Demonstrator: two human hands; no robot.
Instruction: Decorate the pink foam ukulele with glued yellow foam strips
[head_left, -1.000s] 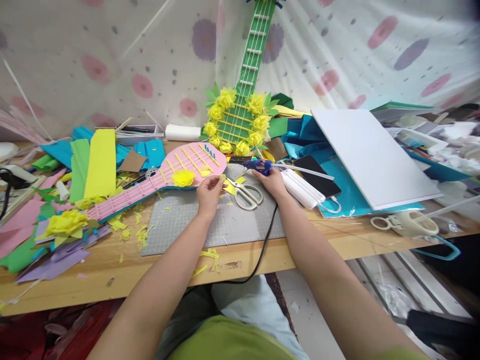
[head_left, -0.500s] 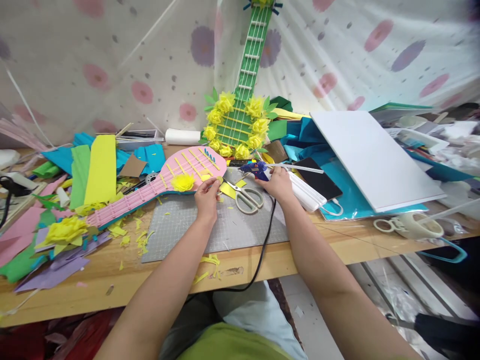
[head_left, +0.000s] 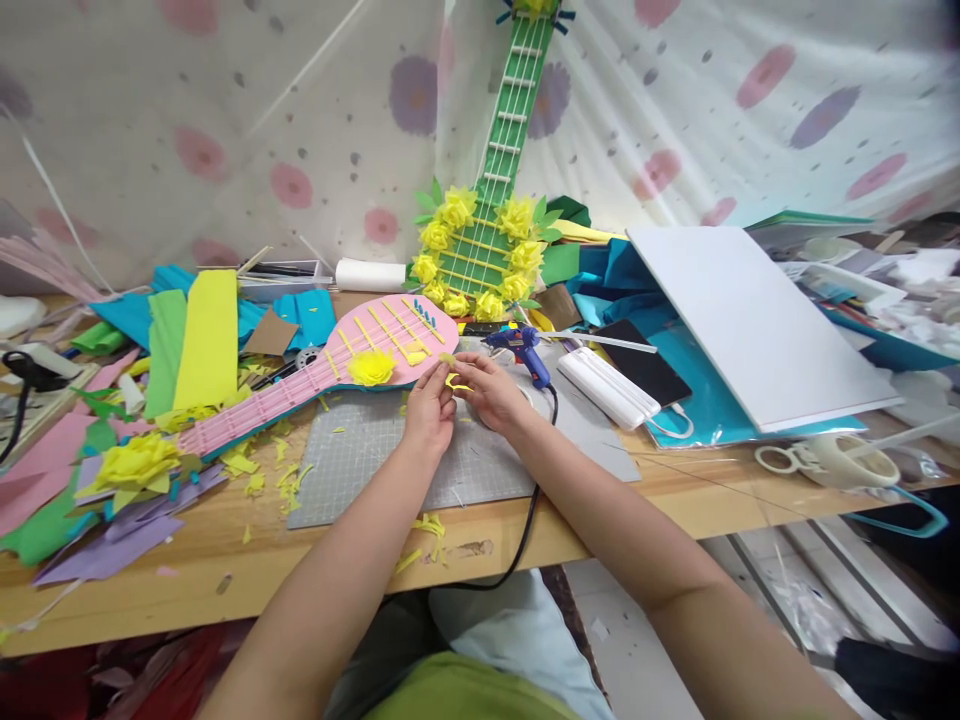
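Head view: both hands meet at the centre of the frame over the grey cutting mat point(head_left: 360, 455). The left hand point(head_left: 429, 410) and right hand point(head_left: 487, 390) pinch a small yellow paper piece point(head_left: 454, 381) between their fingertips, each grip narrow on it, just beside the lower edge of the pink paper guitar point(head_left: 330, 370). This looks like shaping the piece before fixing it on; the next move calls for a steady pinch and careful folding. Half a second earlier the right hand rested on the blue glue gun point(head_left: 521, 345), which now lies free on the counter point(head_left: 225, 545), above the hands.
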